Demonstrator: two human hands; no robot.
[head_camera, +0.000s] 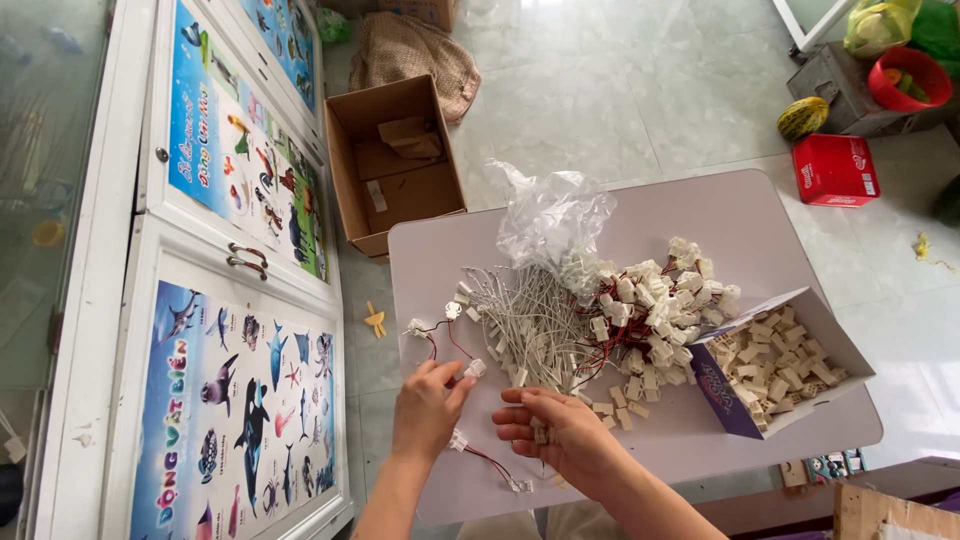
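Seated at a pale surface (800, 420), we look down on our own two hands at its near edge. Our left hand (428, 405) has its fingers (455, 385) pinched shut on a small white connector (475, 368). Our right hand (560, 430), just beside it, curls its fingers (515, 415) closed on small cream plastic pieces (540, 433). A short red-and-black wire lead (490, 462) with white plugs lies on the surface between and just before the two hands.

Just beyond the hands sprawls the heap of white-wired connectors (560, 330), the landmark of the scene. To the heap's right, a tipped-open cardboard carton (790, 370) holds loose cream housings (775, 360). A crumpled clear plastic bag (550, 215) rests on the heap's far side.

Past the surface, left of the heap, an open brown box (390, 165) stands on the tiled floor (640, 90) beside cabinet doors (240, 300) pasted with sea-animal posters. Far right of the heap sit a red tin (835, 170) and a red bowl (908, 78).
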